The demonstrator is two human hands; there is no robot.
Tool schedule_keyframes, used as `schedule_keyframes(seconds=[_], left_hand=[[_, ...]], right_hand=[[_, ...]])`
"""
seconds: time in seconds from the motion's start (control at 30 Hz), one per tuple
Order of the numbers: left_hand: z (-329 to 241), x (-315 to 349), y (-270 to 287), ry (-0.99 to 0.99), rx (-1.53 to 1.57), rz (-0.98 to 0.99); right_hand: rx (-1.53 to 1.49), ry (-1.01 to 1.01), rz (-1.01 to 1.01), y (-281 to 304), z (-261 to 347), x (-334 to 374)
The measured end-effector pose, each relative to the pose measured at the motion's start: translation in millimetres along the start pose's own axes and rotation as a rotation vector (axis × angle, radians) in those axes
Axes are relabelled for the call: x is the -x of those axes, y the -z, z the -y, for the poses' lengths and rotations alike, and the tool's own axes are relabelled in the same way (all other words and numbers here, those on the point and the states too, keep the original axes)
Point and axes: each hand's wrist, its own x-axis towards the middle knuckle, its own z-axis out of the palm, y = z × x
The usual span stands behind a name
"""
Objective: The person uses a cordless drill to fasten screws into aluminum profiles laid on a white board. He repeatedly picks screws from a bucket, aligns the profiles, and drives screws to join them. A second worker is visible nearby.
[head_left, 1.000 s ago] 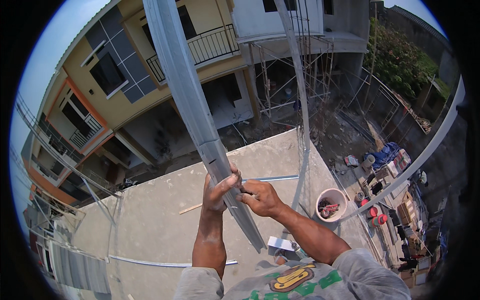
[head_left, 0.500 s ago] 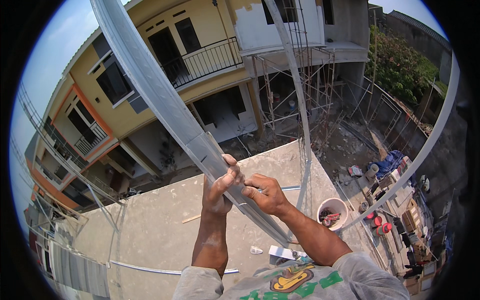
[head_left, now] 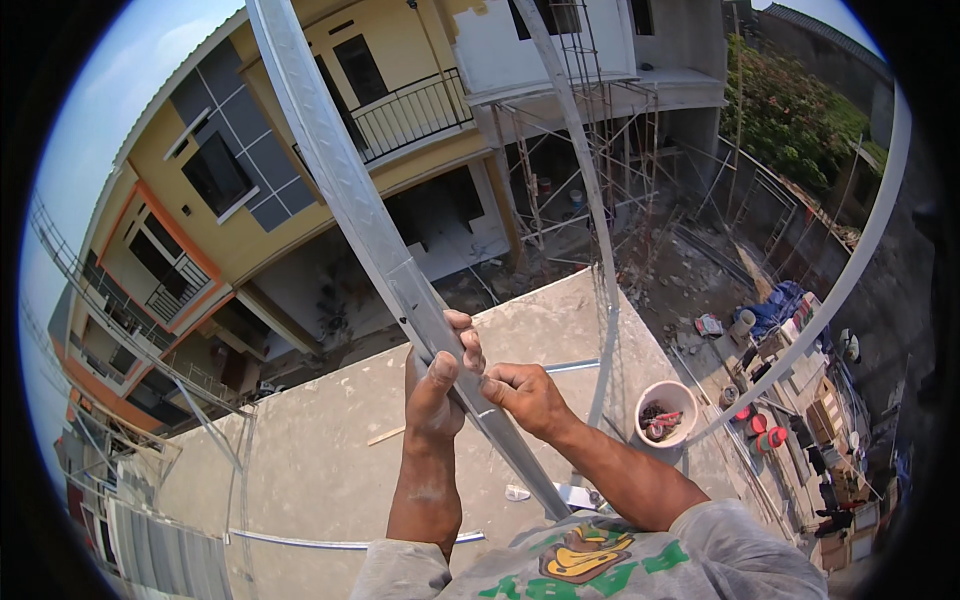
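A long, silvery steel channel (head_left: 358, 205) slants across the view, from high at the upper left down to the front of my shirt. My left hand (head_left: 436, 395) is wrapped round its lower part, with the thumb on the near face and the fingertips curling over the right edge. Just below, my right hand (head_left: 532, 402) is closed against the channel's right edge, thumb and fingers pinched together there. Whether anything small sits in that pinch is hidden. White dust coats the fingers of my left hand.
Below lies a concrete slab (head_left: 310, 480) with a drop beyond its far edge. A white bucket of tools (head_left: 666, 414) stands at right. Metal strips and a wooden stick (head_left: 386, 436) lie on the slab. Upright metal posts (head_left: 580, 130) rise at right; scaffolding (head_left: 530, 180) and houses stand beyond.
The channel has swung more upright, its top shifting right, and has turned slightly about its length. Both hands keep their places on it.
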Motion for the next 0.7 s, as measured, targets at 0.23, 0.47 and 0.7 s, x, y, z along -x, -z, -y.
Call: schedule_keyframes(seconds=[0.23,0.47,0.7], left_hand=[[4.4,0.9,7.5,0.062,0.145,0.083],[4.7,6.3,16.8,0.114,0.215,0.173],[8.2,18.2,10.2,0.061,0.408,0.221]], right_hand=[[0.024,-0.02,-0.047,-5.0,-9.7,3.0],[-0.001,-0.006,-0.035,-14.2,-8.2,17.0],[-0.03,-0.048,-0.057,-17.0,-2.3,31.6]])
